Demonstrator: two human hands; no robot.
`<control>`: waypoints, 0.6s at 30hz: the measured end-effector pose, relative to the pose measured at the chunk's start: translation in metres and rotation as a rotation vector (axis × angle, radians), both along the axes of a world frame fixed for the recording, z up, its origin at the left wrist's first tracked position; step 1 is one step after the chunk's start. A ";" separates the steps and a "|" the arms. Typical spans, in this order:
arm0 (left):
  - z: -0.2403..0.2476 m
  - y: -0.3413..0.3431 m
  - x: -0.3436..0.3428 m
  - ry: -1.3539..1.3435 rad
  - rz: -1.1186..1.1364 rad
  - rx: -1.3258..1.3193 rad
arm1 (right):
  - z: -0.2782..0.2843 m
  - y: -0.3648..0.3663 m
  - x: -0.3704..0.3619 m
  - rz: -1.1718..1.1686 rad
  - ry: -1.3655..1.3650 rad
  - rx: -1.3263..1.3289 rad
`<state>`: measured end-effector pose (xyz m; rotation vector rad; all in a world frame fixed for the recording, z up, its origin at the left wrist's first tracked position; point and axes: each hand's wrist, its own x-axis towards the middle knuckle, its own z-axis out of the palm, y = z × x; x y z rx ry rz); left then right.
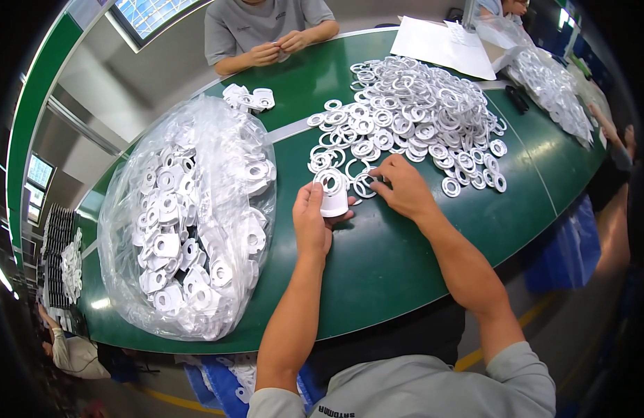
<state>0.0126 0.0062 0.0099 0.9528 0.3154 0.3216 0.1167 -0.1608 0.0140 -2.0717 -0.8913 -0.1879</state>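
Observation:
My left hand (311,221) grips a white plastic part (334,206) with a rounded end, a straight edge and a ringed round hole facing up. Just to its right, my right hand (406,189) is closed, thumb and forefinger pinching the edge of a thin white ring (362,185). Beyond both hands spreads a large heap of white plastic rings (433,104), its loose near edge reaching close to my fingers. At the left, a big clear plastic bag (116,244) lies open, filled with white flat parts (167,245) that have round holes.
The green table (378,279) curves around in front of me. A few white parts (249,98) lie beyond the bag. White paper sheets (440,50) and a bag of clear pieces (552,83) lie far right. Across the table sits a person in grey (256,31), hands together.

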 end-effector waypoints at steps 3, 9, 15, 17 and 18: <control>0.000 0.000 0.000 0.013 0.022 0.022 | -0.010 0.007 0.002 -0.056 -0.008 -0.086; 0.000 0.000 0.001 0.030 0.001 0.026 | -0.005 0.007 0.006 -0.036 -0.040 -0.089; 0.001 0.001 0.000 0.033 0.007 0.037 | -0.005 0.013 0.011 -0.115 -0.123 0.022; 0.003 -0.001 -0.001 0.047 0.008 0.043 | 0.003 0.011 0.013 -0.177 -0.143 0.177; 0.003 -0.001 -0.001 0.043 0.010 0.044 | 0.000 0.011 0.016 -0.181 0.009 0.222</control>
